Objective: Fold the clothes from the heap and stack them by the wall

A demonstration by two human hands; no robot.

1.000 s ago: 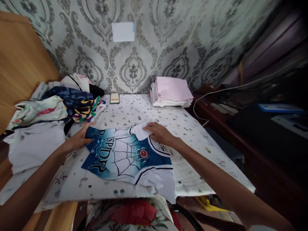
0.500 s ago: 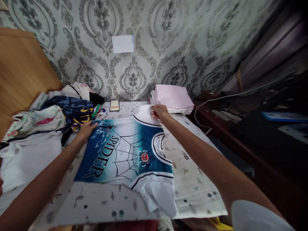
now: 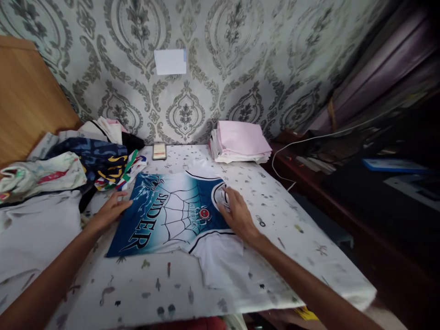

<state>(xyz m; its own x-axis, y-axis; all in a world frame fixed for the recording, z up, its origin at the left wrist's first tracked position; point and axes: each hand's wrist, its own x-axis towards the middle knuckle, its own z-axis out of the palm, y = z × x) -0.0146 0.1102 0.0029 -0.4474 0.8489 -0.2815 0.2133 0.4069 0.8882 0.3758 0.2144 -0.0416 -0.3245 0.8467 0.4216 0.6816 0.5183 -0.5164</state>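
A blue and white T-shirt with a spider web print and the word SPIDER lies spread flat on the patterned sheet. Its neckline points to the right and its hem to the left. My left hand is at the hem's upper part, fingers apart, holding nothing. Over the collar rests my right hand, fingers stretched out on the fabric and partly covering the neckline. One white sleeve extends toward me, the other toward the wall.
Crumpled clothes are heaped on the left by a wooden panel. Folded pink and white fabric is stacked near the wall. A small framed card lies at the back. Right of the bed, a white cable crosses a dark desk.
My right hand has let go of the far sleeve and moved toward me onto the collar. My left hand has released the hem, shifting slightly left and nearer. The shirt now lies flatter.
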